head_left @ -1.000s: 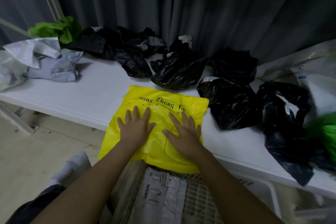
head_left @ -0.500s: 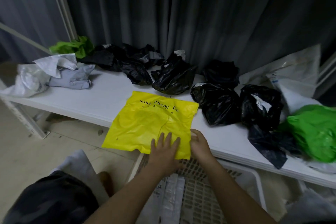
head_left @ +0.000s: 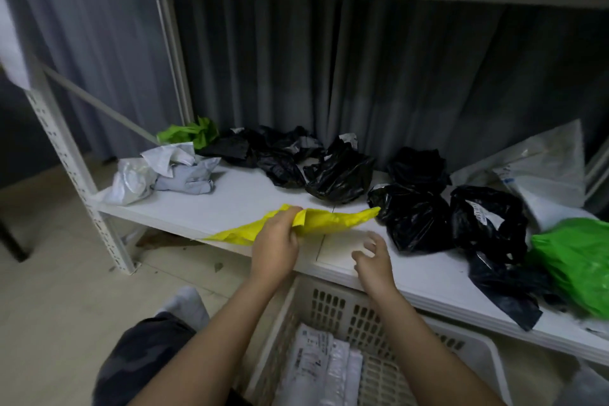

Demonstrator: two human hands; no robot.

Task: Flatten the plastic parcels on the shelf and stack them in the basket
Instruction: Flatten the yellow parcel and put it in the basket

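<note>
My left hand (head_left: pixel 276 242) grips the flattened yellow parcel (head_left: pixel 333 219) and holds it lifted just above the front edge of the white shelf (head_left: pixel 230 201), seen nearly edge-on. To its right, my right hand (head_left: pixel 372 262) hovers over the shelf edge with its fingers spread and nothing in them. Below both hands stands the white slotted basket (head_left: pixel 333 303), with a pale flat parcel (head_left: pixel 316 362) lying inside. Crumpled black parcels (head_left: pixel 339 171) sit along the back of the shelf.
More black parcels (head_left: pixel 415 217) and a green one (head_left: pixel 580 264) crowd the shelf's right side. Grey and white crumpled parcels (head_left: pixel 171 171) and a green one (head_left: pixel 191 133) lie at the left. A perforated shelf post (head_left: pixel 72 168) stands left; a dark curtain hangs behind.
The yellow parcel lay flat under both palms; my left hand has taken hold of it and lifted it off the shelf. My right hand has let go and moved right. The view has tilted up.
</note>
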